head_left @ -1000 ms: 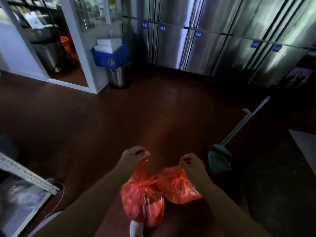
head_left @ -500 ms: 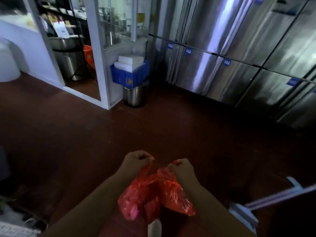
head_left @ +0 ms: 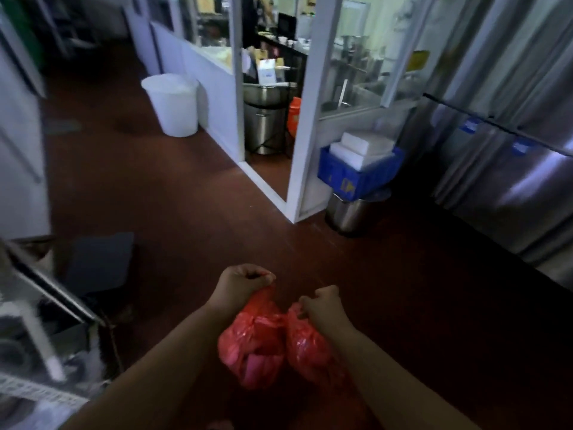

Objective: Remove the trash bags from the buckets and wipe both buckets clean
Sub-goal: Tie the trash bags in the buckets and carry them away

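Your left hand point(head_left: 245, 285) has its grip closed tight around the gathered neck of a filled red plastic trash bag point(head_left: 252, 346), and your right hand point(head_left: 324, 307) is curled the same way round the top of a second red plastic trash bag point(head_left: 310, 349); both bags hang free below your fists, near you at the lower middle of the view, touching each other side by side above the dark red floor point(head_left: 192, 212). They look soft, thin and slack, bulging at the bottom, so the load seems modest but the film would likely stretch or tear if you took it by the side, and shiny plastic of this kind can slip. Hold them where you do now, at the bunched or knotted tops, and keep them from swinging against one another. With the bags out, the wiping is judged still ahead of you. Farther off stand a white plastic bucket point(head_left: 172, 103) on the far left by the white partition point(head_left: 217, 97), a steel bin point(head_left: 266, 119) inside the doorway, and on the right a small steel bucket point(head_left: 350, 212) under a blue plastic crate point(head_left: 356, 175) holding white boxes; which ones the bags came from you cannot tell. Steel refrigerator doors point(head_left: 511, 181) fill the far right.
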`<state>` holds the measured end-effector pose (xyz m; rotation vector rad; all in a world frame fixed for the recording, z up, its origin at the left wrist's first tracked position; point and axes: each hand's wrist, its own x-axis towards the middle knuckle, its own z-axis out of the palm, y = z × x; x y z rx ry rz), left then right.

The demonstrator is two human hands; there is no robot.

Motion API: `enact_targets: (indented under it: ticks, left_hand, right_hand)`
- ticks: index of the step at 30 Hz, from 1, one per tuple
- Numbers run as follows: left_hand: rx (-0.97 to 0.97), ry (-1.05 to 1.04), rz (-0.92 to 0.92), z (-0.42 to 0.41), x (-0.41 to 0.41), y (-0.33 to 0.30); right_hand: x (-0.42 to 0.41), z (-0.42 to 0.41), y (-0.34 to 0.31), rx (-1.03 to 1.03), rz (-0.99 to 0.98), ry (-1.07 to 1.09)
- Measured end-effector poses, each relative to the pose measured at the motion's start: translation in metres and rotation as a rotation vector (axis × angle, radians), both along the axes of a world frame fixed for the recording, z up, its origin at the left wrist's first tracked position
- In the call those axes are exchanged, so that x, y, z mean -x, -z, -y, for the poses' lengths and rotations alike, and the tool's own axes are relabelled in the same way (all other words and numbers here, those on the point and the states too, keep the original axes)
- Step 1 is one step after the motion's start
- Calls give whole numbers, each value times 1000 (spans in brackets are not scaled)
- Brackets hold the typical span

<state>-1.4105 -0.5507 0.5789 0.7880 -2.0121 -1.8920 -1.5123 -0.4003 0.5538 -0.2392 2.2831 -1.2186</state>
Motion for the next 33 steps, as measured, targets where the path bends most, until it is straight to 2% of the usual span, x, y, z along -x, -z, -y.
enact_targets:
  ticks: [2, 7, 11, 16, 21, 24, 25, 27, 30, 33]
  left_hand:
    - [-11, -54, -12, 35, 25, 0]
    - [-67, -106, -47, 136, 89, 2]
    - [-48, -53, -29, 224, 138, -7]
    - [7, -62, 12, 338, 186, -13]
    - [261, -94, 210, 461, 232, -2]
    - [324, 91, 407, 526, 264, 4]
    - [301, 116, 431, 546, 277, 4]
    - [165, 41, 379, 587, 307, 3]
    - [-51, -215, 245, 649, 357, -3]
    - [-133, -438, 197, 701, 396, 1]
  right_hand:
    - [27, 41, -4, 63, 1, -10]
    - [87, 156, -3, 96, -39, -292]
    - [119, 262, -10, 167, 42, -366]
    - [180, 375, -19, 144, 83, -413]
    - [260, 484, -15, 183, 128, -441]
    - [309, 556, -1, 174, 84, -507]
    - [325, 581, 3, 171, 70, -534]
    - [358, 630, 12, 178, 43, -605]
    - [417, 706, 11, 180, 10, -667]
    - [476, 773, -1, 212, -61, -614]
